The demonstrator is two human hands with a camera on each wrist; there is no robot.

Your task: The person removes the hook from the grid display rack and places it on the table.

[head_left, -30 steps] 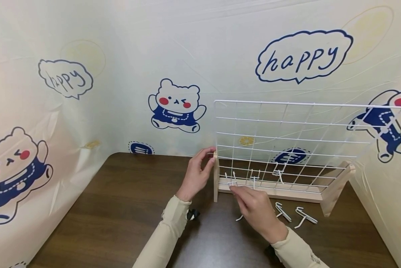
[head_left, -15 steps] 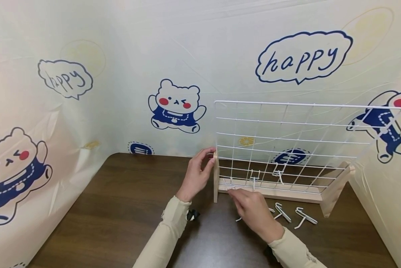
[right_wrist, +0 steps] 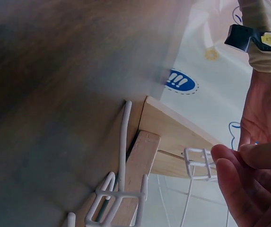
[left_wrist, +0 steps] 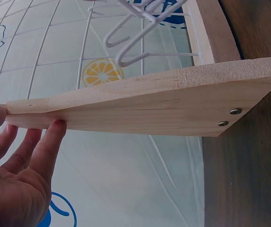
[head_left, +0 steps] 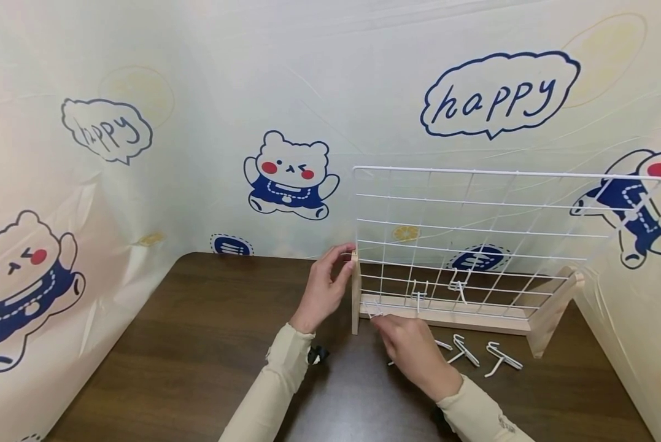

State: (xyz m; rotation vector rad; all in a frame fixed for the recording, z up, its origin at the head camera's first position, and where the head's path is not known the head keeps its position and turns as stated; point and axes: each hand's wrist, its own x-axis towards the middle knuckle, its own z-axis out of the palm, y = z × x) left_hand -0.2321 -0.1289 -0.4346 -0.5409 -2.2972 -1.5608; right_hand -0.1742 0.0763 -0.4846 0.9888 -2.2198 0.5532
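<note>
A white wire grid (head_left: 431, 233) stands upright in a pale wooden base (head_left: 474, 319) with a side panel at each end. My left hand (head_left: 321, 294) grips the upper part of the left side panel (left_wrist: 140, 109), thumb on its edge and fingers against its outer face. With thumb and fingertips my right hand (head_left: 418, 353) pinches a white wire hook (right_wrist: 196, 163) low at the grid's left end; whether it touches the wires I cannot tell. Another hook (head_left: 418, 298) hangs on the grid to its right, and a third hook (head_left: 459, 286) hangs farther right and higher.
Loose white hooks lie on the dark wooden table (head_left: 197, 344) in front of the base: one hook (head_left: 465, 351), another hook (head_left: 502, 358) to its right, and a part-hidden one behind my right hand. A patterned cloth (head_left: 197, 184) surrounds the table's back and sides.
My right hand has shifted slightly left and down with the hook, which has tipped lower against the grid's bottom left. My left hand has stayed put on the side panel.
</note>
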